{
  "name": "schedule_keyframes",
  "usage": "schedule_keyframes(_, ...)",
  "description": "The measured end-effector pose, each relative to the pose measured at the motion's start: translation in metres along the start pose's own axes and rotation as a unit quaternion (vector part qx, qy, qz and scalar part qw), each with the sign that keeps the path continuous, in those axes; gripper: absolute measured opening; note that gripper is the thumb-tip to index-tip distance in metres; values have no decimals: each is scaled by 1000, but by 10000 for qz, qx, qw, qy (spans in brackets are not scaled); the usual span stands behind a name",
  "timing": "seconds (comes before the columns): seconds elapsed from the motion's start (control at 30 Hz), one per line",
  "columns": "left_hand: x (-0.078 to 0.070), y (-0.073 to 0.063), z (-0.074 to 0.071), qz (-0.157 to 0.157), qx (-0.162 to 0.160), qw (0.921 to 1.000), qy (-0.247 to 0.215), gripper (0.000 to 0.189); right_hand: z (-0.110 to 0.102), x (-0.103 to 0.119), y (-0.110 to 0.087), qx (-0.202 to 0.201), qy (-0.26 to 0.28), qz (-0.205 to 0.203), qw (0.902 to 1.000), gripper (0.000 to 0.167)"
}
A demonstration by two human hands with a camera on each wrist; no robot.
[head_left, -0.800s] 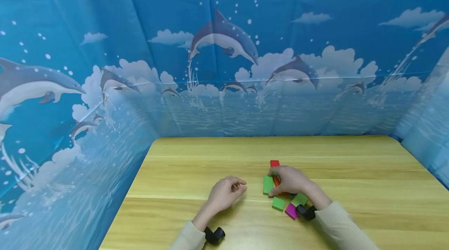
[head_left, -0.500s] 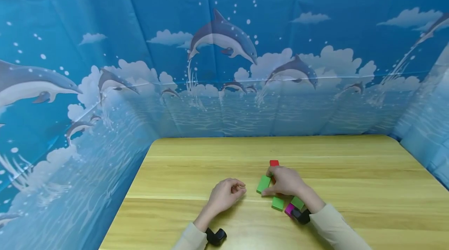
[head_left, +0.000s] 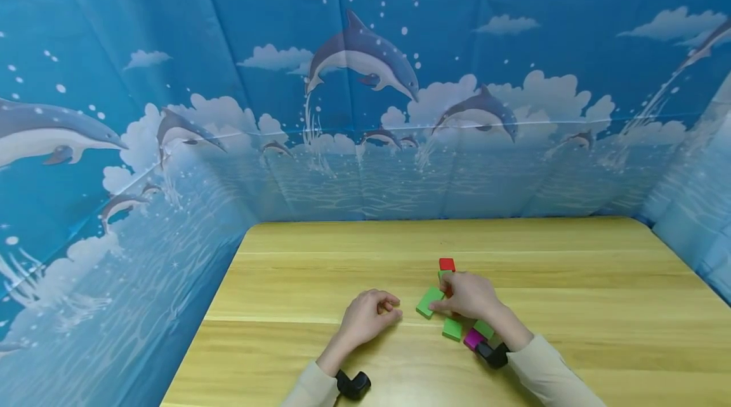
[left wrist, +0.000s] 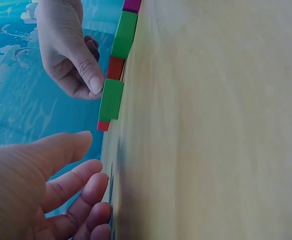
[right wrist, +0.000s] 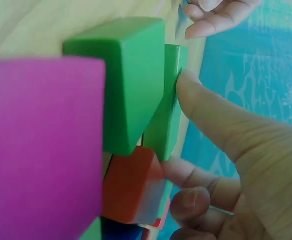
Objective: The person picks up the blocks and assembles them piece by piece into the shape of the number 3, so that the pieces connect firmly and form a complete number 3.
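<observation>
Several coloured wooden blocks lie grouped on the right half of the table. My right hand [head_left: 469, 296] is over the middle of them. In the right wrist view its thumb touches the side of a long green block [right wrist: 171, 105], while the index fingertip is right at that block's lower end beside an orange block [right wrist: 133, 185]. The other fingers are curled. In the head view the same green block [head_left: 429, 302] lies aslant at the thumb tip. My left hand [head_left: 368, 323] is left of the blocks, relaxed, fingers slightly bent, with nothing in it.
At the back stands a red block [head_left: 447, 264], a green one just before it. A smaller green block [head_left: 452, 329] and a purple block [head_left: 474, 339] lie nearer the front. The wooden table [head_left: 274, 280] is bordered by a blue dolphin curtain [head_left: 354, 185].
The long green block has turned from upright to aslant and shifted a little left. My right thumb has slid from its near corner up along its side. My left hand has barely moved.
</observation>
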State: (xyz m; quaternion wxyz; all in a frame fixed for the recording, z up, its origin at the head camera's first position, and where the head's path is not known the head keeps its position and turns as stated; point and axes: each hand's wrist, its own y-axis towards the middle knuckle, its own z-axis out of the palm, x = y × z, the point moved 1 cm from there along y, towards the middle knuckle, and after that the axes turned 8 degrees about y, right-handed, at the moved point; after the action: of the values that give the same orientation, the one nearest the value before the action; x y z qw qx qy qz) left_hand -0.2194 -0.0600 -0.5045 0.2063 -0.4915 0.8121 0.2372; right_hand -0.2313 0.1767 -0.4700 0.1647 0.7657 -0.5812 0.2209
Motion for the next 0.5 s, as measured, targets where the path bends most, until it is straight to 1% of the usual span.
schedule_keyframes(0.13,2,0,1,-46,58,10000,-16,24,2,5,-2,25,-72,139,9999,43)
schedule_keyframes(0.33,4,1,4,-30,78,10000,39,31,8,11,-4,-52,-210,368,9991,41)
schedule_keyframes(0.5,3,2,6,-26,49,9999,94,35,12,15,-7,-25,-66,437,9990,39)
